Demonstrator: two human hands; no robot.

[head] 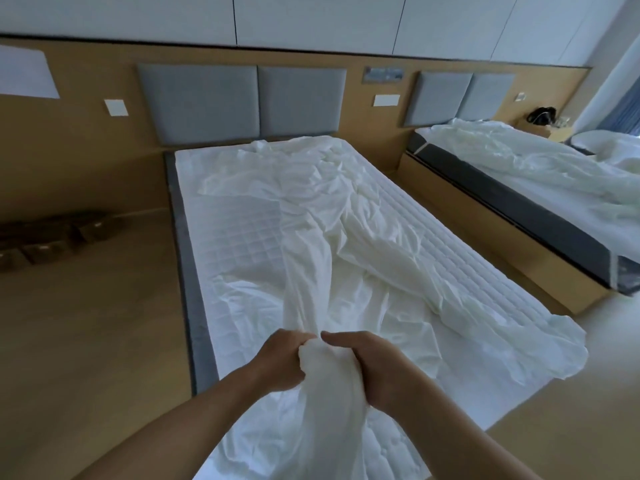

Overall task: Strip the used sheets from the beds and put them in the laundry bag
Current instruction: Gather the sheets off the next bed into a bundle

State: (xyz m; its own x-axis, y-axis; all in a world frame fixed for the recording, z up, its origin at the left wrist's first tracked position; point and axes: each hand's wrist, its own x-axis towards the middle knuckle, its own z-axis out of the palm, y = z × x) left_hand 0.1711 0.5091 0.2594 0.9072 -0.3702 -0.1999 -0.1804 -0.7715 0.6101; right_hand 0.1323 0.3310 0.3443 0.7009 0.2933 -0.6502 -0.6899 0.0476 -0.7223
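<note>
Both forearms reaching in from the near edge, bare, converging over the foot of the near bed [194,271]. Left hand [282,358] curled round a bunched rope of white sheet [332,237], knuckles up, fingers wrapped and closed in a firm grip on the cloth. Right hand [370,365] just beside it, also closed round the same bunch, thumb pointing left toward the other hand, the two nearly touching. Gathered cloth hanging down between the wrists toward the near edge of the view.

Sheet itself mostly pulled loose: trailing from the hands up the middle of the bed in a twisted band, spreading rumpled toward the headboard, with one corner spilling off the right near side of the mattress and drooping over its edge. Quilted mattress cover [235,230] laid bare on the left half, and a ribbed strip of it showing along the right.

Two grey padded headboard panels [239,102] on the far wood wall. White switch plate [116,107] left of them. Dark brown boxes [59,237] on the floor at far left, blurred, contents not readable. Second bed [502,199] at right, well apart across a floor gap, with crumpled white bedding [554,171] heaped on it. A dark object [542,116] on the bedside unit beyond, possibly a bag, too small to tell. Blue curtain [620,112] at far right.
</note>
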